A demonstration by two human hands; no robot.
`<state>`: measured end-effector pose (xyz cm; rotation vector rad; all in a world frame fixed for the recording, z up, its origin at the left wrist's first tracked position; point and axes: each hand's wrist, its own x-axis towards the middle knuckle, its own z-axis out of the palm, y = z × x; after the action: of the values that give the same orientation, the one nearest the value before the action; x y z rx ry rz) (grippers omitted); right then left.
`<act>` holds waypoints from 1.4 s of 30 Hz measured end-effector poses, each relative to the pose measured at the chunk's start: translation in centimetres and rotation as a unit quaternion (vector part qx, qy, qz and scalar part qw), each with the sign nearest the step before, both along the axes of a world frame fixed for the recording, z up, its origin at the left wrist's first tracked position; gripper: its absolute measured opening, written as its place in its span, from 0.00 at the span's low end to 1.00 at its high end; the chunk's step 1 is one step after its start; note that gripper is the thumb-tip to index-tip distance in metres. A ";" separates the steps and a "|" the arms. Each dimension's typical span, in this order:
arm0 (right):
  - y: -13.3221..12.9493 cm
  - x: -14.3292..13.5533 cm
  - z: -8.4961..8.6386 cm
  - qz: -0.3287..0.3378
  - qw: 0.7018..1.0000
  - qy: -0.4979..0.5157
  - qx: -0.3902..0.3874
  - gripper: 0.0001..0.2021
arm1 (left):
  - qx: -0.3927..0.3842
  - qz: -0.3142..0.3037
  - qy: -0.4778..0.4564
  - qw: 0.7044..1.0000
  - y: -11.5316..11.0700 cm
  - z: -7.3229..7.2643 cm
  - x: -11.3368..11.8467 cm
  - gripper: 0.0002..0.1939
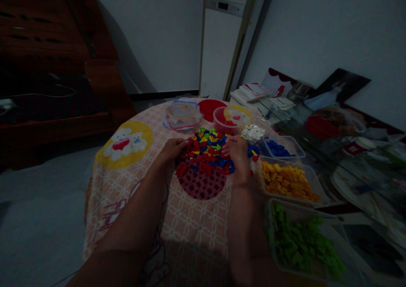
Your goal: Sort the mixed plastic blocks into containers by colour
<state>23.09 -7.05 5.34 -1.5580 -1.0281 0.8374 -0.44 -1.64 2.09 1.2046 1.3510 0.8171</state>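
A pile of small mixed-colour plastic blocks (pixel 211 151) lies on the patterned tablecloth (pixel 190 223), mostly red, blue, yellow and green. At the pile's left edge is my left hand (pixel 175 148), its fingers curled towards the blocks. My right hand (pixel 236 148) rests at the right side of the pile, fingers bent over its edge. The dim picture hides whether either hand has a block between its fingertips. Right of my right hand stand clear containers of blue blocks (pixel 279 148), yellow blocks (pixel 285 181) and green blocks (pixel 301 240).
Behind the pile are a round tub (pixel 218 124) with red pieces, white pieces (pixel 253 132) and stacked clear lids (pixel 181 115). A cluttered glass table (pixel 304 126) adjoins on the right. A wooden bench (pixel 104 84) stands at the back left.
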 end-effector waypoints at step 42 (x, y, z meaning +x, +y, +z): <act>-1.7 -9.3 1.3 0.352 0.765 -0.526 -0.115 0.16 | 0.027 -0.002 0.016 1.000 0.2 -0.5 -0.2 0.14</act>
<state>13.76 -8.76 6.60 -1.8849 -2.5258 0.5049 -0.61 -1.41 1.58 1.2674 1.3581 0.8399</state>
